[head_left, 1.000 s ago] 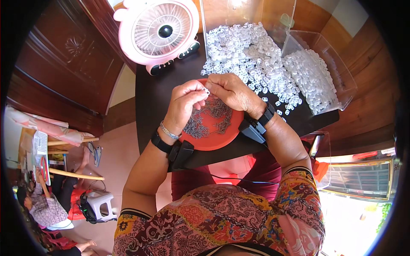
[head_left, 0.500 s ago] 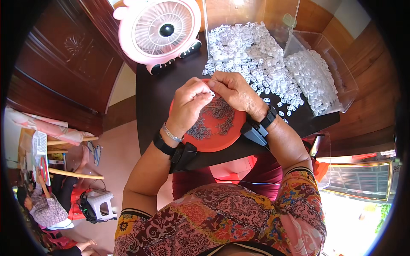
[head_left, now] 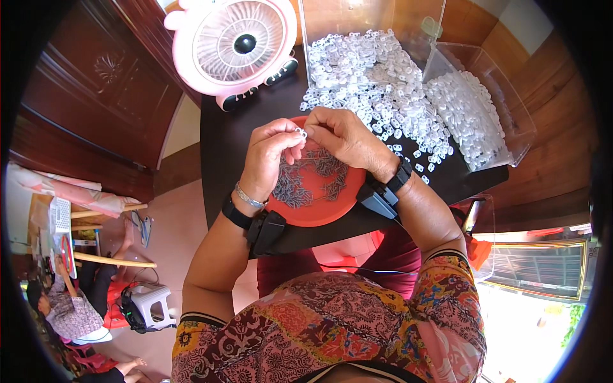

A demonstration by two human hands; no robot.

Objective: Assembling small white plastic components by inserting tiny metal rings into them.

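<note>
Between the thumb and fingertips of my left hand [head_left: 265, 156] is a small white two-holed plastic piece [head_left: 301, 133]. My right hand [head_left: 345, 139] meets it from the other side, its thumb and index finger pinched together. Whatever those right fingertips hold is too small and covered to make out. Both hands are above a round orange-red tray [head_left: 341, 209], where many thin grey metal pins or screws [head_left: 295, 188] lie in loose heaps. A large pile of similar white plastic pieces [head_left: 399, 105] spreads over the table beyond my right hand.
A clear plastic bin [head_left: 511, 108] full of white pieces stands at the right of the dark table [head_left: 233, 137], and another clear box [head_left: 408, 16] stands behind the pile. At the back left is a pink fan [head_left: 185, 64]. Another person [head_left: 73, 313] sits at the far left.
My left hand has shifted slightly left and turned, its fingers loosening so the white piece shows more clearly. My right hand has moved a little left with it.
</note>
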